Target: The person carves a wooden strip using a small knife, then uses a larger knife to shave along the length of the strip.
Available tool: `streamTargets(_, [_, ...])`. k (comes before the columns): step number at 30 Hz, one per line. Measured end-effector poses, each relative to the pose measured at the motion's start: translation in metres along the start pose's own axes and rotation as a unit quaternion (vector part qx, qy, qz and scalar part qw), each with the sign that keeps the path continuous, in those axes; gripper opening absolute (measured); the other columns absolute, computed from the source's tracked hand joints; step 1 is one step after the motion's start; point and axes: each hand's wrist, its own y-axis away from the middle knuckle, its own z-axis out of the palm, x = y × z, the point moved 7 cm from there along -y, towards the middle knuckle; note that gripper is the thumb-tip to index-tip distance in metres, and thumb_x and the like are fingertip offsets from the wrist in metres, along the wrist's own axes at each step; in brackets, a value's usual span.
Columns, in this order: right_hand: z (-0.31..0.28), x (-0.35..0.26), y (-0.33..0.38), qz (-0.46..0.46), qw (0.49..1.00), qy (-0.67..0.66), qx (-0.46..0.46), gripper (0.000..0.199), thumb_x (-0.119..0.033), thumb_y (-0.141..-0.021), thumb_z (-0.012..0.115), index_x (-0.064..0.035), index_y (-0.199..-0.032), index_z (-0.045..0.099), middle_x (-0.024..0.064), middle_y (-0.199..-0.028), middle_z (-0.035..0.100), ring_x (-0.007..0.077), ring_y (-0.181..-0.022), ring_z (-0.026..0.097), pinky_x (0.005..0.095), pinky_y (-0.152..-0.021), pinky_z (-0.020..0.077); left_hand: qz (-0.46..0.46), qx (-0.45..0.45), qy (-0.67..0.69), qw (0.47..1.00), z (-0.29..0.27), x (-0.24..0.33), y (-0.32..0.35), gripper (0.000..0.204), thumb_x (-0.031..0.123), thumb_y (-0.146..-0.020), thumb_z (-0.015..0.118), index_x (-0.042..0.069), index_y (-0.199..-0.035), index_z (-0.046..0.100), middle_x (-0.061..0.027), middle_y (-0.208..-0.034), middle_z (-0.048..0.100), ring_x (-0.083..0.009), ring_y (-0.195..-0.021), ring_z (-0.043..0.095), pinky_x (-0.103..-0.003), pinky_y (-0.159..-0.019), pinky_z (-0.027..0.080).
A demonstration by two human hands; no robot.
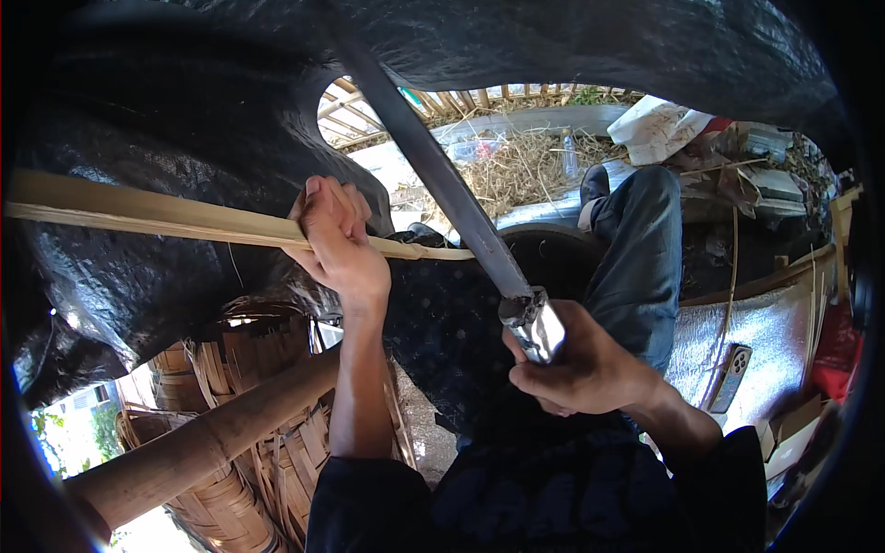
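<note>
Head view: left of centre, the fingers of my left hand (pixel 346 249) are curled closed round a split bamboo strip (pixel 166 209), which extends from the left edge to mid-frame; whether its thin end touches the blade I cannot tell. Right of centre, my right hand (pixel 595 364) is wrapped firmly round the handle of a long-bladed knife (pixel 441 180), its blade slanting toward the top left. A bamboo pole (pixel 212 435) crosses the lower left.

The left forearm (pixel 361 382) stands nearly upright below the left hand (pixel 348 249), its fingers (pixel 343 198) curled inward, while the right forearm (pixel 678 419) slants up and inward to the right hand (pixel 590 364), lower and closed in a fist-like grip.
</note>
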Motion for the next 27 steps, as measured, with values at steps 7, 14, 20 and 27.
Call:
streamTargets(7, [-0.012,0.046,-0.011,0.102,0.994,0.020,-0.022,0.009,-0.002,-0.077,0.052,-0.0012,-0.076,0.043,0.0032,-0.045,0.044,0.0115,-0.033,0.045,0.0241,-0.031,0.0344,-0.048,0.005,0.034,0.998,0.004,-0.014,0.006,0.037,0.020,-0.085,0.039,0.014,-0.053,0.021,0.0021,-0.049,0.017,-0.0075,-0.043,0.015,-0.025,-0.044,0.015])
streamTargets(14, [-0.023,0.011,0.004,0.055,0.995,-0.078,-0.004,0.012,0.004,-0.074,0.052,-0.0020,-0.075,0.041,0.0021,-0.045,0.043,0.0100,-0.033,0.044,0.0238,-0.031,0.0344,-0.056,0.027,-0.011,0.998,-0.007,-0.013,0.029,0.035,0.021,-0.087,0.038,0.012,-0.056,0.025,0.0019,-0.052,0.018,-0.0075,-0.043,0.018,-0.024,-0.041,0.015])
streamTargets(20, [-0.029,0.017,0.005,0.060,0.995,-0.078,0.015,0.013,0.005,-0.074,0.051,-0.0015,-0.074,0.040,0.0031,-0.045,0.042,0.0103,-0.033,0.043,0.0245,-0.031,0.0352,-0.006,0.032,-0.036,0.999,0.000,0.039,0.009,0.038,0.021,-0.089,0.033,0.013,-0.054,0.021,0.0020,-0.050,0.017,-0.0076,-0.041,0.016,-0.025,-0.043,0.014])
streamTargets(27, [-0.026,0.030,0.008,0.066,0.997,-0.050,-0.008,0.012,0.004,-0.073,0.051,-0.0006,-0.073,0.040,0.0038,-0.045,0.043,0.0112,-0.033,0.044,0.0241,-0.031,0.0351,-0.001,0.027,-0.082,0.996,-0.006,0.016,0.014,0.035,0.019,-0.087,0.038,0.010,-0.055,0.026,0.0014,-0.050,0.021,-0.0076,-0.043,0.021,-0.024,-0.042,0.018])
